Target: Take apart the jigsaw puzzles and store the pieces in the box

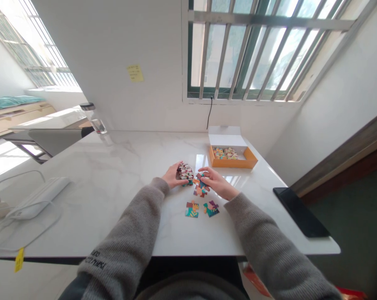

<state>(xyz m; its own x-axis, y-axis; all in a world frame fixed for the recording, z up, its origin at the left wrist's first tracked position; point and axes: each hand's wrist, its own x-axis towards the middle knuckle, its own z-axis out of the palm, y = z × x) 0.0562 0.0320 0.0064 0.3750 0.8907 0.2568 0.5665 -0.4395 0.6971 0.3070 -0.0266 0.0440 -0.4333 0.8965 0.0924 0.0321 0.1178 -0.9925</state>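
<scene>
Sorting step, judged: left hand (172, 175) closed around thick stack of multicoloured cardboard puzzle pieces (185, 171), resting on white marble table (119, 175). Right hand (218, 183) half-curled, fingertips on loose joined pieces (200, 188); grip unclear. Two separate pieces (202, 209) nearer. Orange cardboard box (232, 157) beyond. Next move: likely careful edge alignment.

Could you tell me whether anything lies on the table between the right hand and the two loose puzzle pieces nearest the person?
Nothing visible does. The right hand rests on pieces beside the left hand and its stack; bare table separates it from the two loose pieces.
</scene>
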